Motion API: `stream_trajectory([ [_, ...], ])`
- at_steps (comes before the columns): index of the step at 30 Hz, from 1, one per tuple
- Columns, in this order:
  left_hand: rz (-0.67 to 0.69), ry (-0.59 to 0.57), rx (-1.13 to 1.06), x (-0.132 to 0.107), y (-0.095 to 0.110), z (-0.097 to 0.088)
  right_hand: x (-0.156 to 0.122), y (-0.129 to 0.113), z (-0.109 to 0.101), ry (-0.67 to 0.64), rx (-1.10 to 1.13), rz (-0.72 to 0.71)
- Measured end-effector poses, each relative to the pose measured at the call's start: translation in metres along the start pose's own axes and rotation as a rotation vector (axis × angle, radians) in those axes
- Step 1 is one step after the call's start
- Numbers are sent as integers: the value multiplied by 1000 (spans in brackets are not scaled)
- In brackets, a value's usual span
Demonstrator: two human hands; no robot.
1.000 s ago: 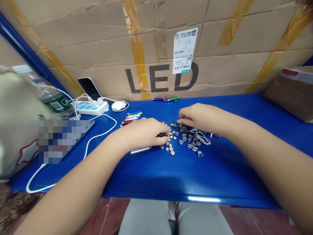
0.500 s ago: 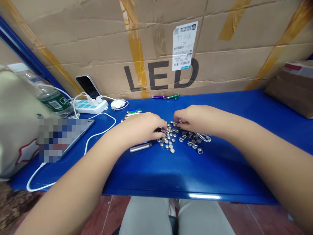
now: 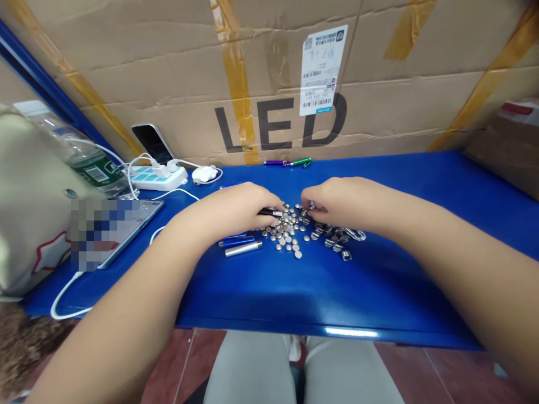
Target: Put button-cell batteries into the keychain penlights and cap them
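Note:
My left hand (image 3: 248,210) is closed on a slim black tube (image 3: 269,212), its end showing between thumb and fingers. Just under and beside it lies a loose pile of small round silver button-like pieces (image 3: 288,227). Across from it my right hand (image 3: 332,202) pinches a small shiny metal clip (image 3: 311,205), partly hidden by the fingers. Below that hand, several metal clips (image 3: 337,238) are heaped on the table. A silver tube (image 3: 243,249) and a blue tube (image 3: 236,241) lie side by side below my left hand.
The blue table (image 3: 320,292) ends at a large cardboard box (image 3: 177,84). Along its back edge lie a purple pen-like tube (image 3: 274,163) and a green one (image 3: 300,162). At left are a power strip (image 3: 158,178), white cables, a phone (image 3: 118,233), a bottle (image 3: 95,168) and a bag (image 3: 33,185).
My left hand has shifted slightly, showing more of the black tube and the blue tube below. The right hand keeps its pinch, almost unmoved. The whole view has tilted a little.

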State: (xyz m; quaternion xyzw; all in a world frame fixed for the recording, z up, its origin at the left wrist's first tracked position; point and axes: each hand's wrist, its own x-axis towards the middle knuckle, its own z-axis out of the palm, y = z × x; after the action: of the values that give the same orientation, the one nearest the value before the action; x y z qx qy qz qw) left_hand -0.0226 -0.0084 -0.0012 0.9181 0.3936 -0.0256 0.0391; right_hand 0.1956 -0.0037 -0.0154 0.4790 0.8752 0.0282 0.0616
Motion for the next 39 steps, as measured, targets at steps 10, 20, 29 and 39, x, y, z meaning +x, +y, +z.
stream_trajectory([
  [10,-87,27,43,-5,-4,-9,1,7,2,3,25,9],
  [20,-352,-10,249,-10,-49,-4,3,8,6,36,8,16],
  [29,-378,-61,214,-14,-38,-11,0,5,2,18,15,11],
  [39,-456,125,185,-18,-39,-17,-3,7,-2,78,12,22],
])
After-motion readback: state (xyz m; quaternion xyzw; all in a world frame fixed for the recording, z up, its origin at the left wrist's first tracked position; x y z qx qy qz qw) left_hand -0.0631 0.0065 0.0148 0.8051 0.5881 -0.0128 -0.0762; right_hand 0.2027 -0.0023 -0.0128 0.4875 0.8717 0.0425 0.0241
